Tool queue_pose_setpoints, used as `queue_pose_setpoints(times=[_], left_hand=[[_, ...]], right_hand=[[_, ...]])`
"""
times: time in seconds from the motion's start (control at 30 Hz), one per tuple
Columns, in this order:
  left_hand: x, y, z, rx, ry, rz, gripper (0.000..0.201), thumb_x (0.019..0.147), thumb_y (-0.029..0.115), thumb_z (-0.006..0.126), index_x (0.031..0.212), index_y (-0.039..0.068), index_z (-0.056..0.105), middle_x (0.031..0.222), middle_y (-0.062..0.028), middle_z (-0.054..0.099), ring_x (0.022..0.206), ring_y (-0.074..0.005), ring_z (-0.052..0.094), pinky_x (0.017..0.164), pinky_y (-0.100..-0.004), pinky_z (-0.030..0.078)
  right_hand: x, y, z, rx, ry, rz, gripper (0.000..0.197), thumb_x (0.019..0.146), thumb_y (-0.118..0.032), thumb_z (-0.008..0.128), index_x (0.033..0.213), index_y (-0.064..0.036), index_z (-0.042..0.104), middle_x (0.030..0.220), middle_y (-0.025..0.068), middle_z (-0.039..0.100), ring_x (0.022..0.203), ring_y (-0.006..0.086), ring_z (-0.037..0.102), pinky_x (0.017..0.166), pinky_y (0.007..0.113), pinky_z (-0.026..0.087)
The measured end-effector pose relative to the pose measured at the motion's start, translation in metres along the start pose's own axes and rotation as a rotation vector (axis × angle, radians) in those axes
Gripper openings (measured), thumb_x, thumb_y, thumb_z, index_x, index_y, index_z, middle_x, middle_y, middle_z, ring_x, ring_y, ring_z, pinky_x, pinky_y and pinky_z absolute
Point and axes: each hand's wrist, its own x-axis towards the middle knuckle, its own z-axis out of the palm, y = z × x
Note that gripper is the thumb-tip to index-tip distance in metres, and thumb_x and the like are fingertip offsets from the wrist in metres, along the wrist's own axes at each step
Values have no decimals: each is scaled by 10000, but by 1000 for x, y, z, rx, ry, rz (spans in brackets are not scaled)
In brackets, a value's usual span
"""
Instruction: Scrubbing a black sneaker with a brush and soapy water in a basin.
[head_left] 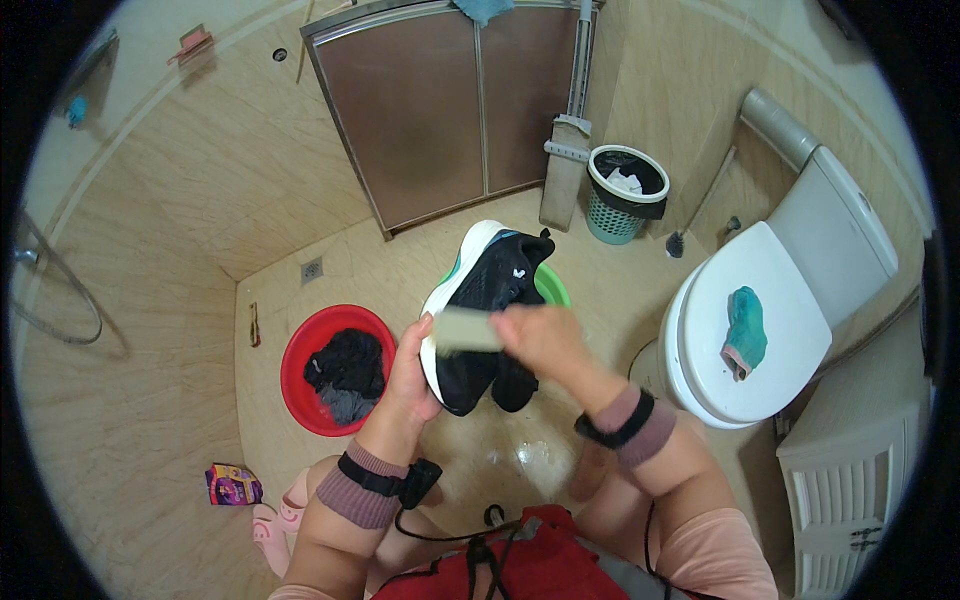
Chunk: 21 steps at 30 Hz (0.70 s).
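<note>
A black sneaker (482, 285) with a thick white sole is held up in front of me. My left hand (408, 378) grips it by the sole edge on its left side. In my right hand (548, 342) is a pale scrubbing brush (466, 330), smeared by motion, lying across the sneaker's upper; its bristles cannot be made out. Next to the sneaker's lower right side shows another black shoe-like part (514, 388), mostly hidden. Behind the sneaker, part of a bright green basin (553, 287) peeks out on the right.
A red basin (289, 385) with dark wet cloth stands left on the tiled floor. Pink clogs (270, 540) and a purple packet (233, 485) lie lower left. Right are a toilet (700, 395) with a teal cloth (745, 330) on its lid, a bin (612, 220) and a flat mop (565, 180).
</note>
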Motion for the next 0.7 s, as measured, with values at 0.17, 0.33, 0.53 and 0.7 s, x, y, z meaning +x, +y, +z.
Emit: queue_pose_setpoints(times=[0.17, 0.33, 0.53, 0.7], left_hand=[[1, -12, 3, 38, -85, 10, 594, 887, 368, 530, 1355, 12, 443, 1258, -170, 588, 1110, -303, 606, 990, -423, 472], [5, -7, -24, 102, 22, 31, 557, 847, 266, 534, 1342, 24, 455, 1241, -172, 595, 1097, -306, 613, 979, -427, 483], [-3, -11, 12, 292, -120, 105, 667, 747, 137, 592, 1363, 65, 345, 1275, -131, 506, 1159, -237, 527, 1004, -345, 423], [-9, -7, 11, 569, -186, 91, 818, 653, 66, 619, 1389, 105, 264, 1261, -123, 447, 1192, -240, 458, 1021, -312, 352]], right_hand=[[12, 62, 4, -45, -30, 439, 477, 976, -417, 386, 732, -106, 653, 643, 138, 646, 566, 349, 632, 533, 472, 499], [9, -1, 2, 118, -75, 253, 473, 964, -423, 402, 694, -96, 613, 678, 156, 649, 613, 357, 639, 555, 487, 498], [8, 100, 0, 491, 171, 722, 530, 971, -460, 428, 682, -42, 578, 573, 137, 583, 525, 306, 571, 555, 395, 458], [23, 58, -31, 1383, -18, 1096, 523, 991, -557, 320, 870, -88, 517, 490, -35, 317, 361, 90, 236, 358, 272, 191]])
